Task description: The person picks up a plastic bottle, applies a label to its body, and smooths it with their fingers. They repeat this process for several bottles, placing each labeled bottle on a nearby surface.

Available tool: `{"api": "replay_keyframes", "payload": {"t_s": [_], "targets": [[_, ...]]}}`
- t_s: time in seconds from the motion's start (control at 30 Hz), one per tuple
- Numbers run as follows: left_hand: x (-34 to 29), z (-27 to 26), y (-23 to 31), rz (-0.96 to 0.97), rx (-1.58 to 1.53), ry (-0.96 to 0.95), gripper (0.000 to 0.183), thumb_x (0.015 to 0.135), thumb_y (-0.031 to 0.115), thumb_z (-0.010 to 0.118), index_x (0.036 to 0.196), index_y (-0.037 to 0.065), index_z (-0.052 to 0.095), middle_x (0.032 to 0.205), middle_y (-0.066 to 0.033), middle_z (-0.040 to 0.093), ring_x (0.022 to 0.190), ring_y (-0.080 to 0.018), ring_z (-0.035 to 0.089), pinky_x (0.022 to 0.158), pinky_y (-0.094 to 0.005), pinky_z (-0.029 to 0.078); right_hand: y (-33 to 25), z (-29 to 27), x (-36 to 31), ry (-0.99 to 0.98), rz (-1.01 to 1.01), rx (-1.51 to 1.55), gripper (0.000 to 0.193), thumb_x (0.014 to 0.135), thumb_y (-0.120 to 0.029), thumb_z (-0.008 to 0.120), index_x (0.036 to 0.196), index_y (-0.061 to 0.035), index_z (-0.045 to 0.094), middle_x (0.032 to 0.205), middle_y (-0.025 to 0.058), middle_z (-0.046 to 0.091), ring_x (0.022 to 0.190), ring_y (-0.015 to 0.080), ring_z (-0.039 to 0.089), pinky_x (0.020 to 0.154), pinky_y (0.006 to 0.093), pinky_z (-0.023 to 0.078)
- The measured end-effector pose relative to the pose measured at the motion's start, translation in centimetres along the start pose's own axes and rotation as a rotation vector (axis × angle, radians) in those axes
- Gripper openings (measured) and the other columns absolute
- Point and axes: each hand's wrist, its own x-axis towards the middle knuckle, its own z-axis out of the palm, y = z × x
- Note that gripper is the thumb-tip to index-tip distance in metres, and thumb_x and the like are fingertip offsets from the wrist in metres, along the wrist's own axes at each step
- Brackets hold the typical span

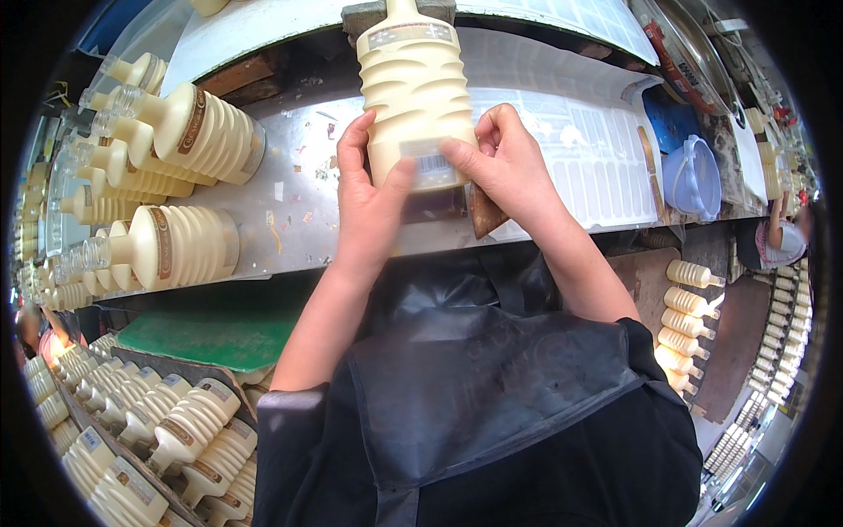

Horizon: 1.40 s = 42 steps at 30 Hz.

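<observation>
A ribbed cream-coloured plastic bottle [416, 101] lies in front of me, its neck end pointing away over a dark block [358, 18]. My left hand [372, 189] grips its left side near the base, fingers along the edge and thumb in front. A pale label with a barcode [430, 162] sits across the bottle's lower end. My right hand [509, 167] is closed at the lower right side, thumb pressed on the label's right part and forefinger curled against the bottle. Just below that hand is a brown wedge-shaped piece [486, 213].
Similar bottles [193, 241] with clear necks stand grouped on the left of the metal table [294, 211]. White label sheets [588, 132] spread to the right, beside a lavender bucket [692, 178]. Racks of bottles [198, 422] fill the lower left. Another person [781, 241] is at far right.
</observation>
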Motion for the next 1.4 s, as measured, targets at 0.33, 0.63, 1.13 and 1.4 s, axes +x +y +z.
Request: {"api": "replay_keyframes", "payload": {"t_s": [0.33, 0.63, 1.13, 1.4], "targets": [[0.02, 0.15, 0.02, -0.01, 0.018, 0.005, 0.069, 0.096, 0.016, 0.07, 0.153, 0.008, 0.032, 0.149, -0.0162, 0.042, 0.135, -0.0248, 0.044, 0.116, -0.0401, 0.036, 0.08, 0.14, -0.01, 0.022, -0.013, -0.042, 0.045, 0.085, -0.034, 0.082, 0.096, -0.0051, 0.049, 0.078, -0.0027, 0.05, 0.073, 0.0057, 0.047, 0.063, 0.0232, 0.044], [-0.01, 0.34, 0.43, -0.018, 0.042, 0.017, 0.08, 0.086, 0.016, 0.076, 0.152, 0.004, 0.031, 0.145, -0.0183, 0.044, 0.132, -0.026, 0.048, 0.112, -0.0406, 0.042, 0.19, 0.12, 0.24, -0.016, 0.013, 0.125, 0.045, 0.086, -0.034, 0.082, 0.096, -0.0057, 0.049, 0.078, -0.0023, 0.051, 0.073, 0.0054, 0.048, 0.063, 0.0233, 0.045], [0.02, 0.45, 0.37, -0.026, 0.23, 0.063, 0.092, 0.076, 0.022, 0.082, 0.15, 0.0, 0.032, 0.142, -0.0214, 0.046, 0.13, -0.029, 0.052, 0.109, -0.0412, 0.046, -0.64, 0.02, 0.08, 0.036, 0.017, -0.082, 0.046, 0.083, -0.035, 0.082, 0.093, -0.0057, 0.049, 0.078, -0.0014, 0.052, 0.071, 0.0068, 0.048, 0.062, 0.0243, 0.046], [0.09, 0.5, 0.26, -0.015, 0.248, 0.074, 0.091, 0.075, 0.022, 0.082, 0.149, 0.0, 0.033, 0.141, -0.021, 0.047, 0.128, -0.0289, 0.054, 0.108, -0.041, 0.046, 0.19, 0.3, 0.01, 0.032, 0.003, -0.08, 0.047, 0.085, -0.039, 0.081, 0.094, -0.0058, 0.05, 0.078, -0.0011, 0.052, 0.071, 0.0067, 0.049, 0.062, 0.0247, 0.045]]}}
